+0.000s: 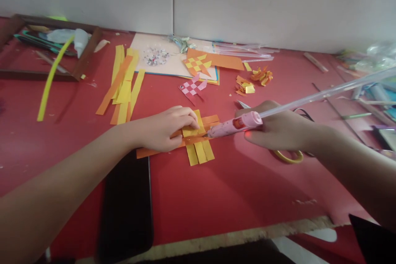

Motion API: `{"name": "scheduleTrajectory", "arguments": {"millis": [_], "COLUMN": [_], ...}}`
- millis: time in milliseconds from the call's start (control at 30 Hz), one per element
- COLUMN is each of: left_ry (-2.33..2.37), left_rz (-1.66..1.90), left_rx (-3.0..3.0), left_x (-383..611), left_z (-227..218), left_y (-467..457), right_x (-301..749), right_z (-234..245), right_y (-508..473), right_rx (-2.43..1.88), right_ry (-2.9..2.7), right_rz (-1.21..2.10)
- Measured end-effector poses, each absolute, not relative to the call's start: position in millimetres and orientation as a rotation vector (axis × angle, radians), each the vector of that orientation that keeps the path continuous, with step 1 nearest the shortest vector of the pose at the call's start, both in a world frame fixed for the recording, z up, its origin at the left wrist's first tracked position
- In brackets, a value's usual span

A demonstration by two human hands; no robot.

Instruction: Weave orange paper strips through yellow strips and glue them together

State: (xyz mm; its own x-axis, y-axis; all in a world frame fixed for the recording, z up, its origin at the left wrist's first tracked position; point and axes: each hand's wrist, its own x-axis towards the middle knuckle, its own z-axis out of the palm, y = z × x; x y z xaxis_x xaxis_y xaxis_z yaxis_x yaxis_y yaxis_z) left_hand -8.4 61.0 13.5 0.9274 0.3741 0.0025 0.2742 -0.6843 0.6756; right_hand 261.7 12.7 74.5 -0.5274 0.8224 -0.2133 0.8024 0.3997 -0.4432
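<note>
A weave of yellow and orange paper strips lies on the red table. My left hand presses down on its left part, fingers curled over the strips. My right hand grips a pink glue gun with a long clear glue stick trailing out the back. The gun's tip touches the weave at its right side, just beside my left fingertips.
Loose yellow and orange strips lie at the back left. Finished woven paper fish and cards lie behind the weave. Scissors with yellow handles sit under my right hand. A black phone lies under my left forearm. A wooden tray holds tools.
</note>
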Motion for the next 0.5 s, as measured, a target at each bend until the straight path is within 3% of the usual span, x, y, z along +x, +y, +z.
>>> {"name": "scheduleTrajectory", "arguments": {"millis": [500], "left_ry": [0.461], "left_rz": [0.186], "left_rx": [2.367], "left_x": [-8.9], "left_z": [12.1], "left_y": [60.4], "right_x": [267.3], "right_z": [72.9], "right_y": [20.0], "right_rx": [-1.411], "right_ry": [-2.663], "right_rz": [0.681]}}
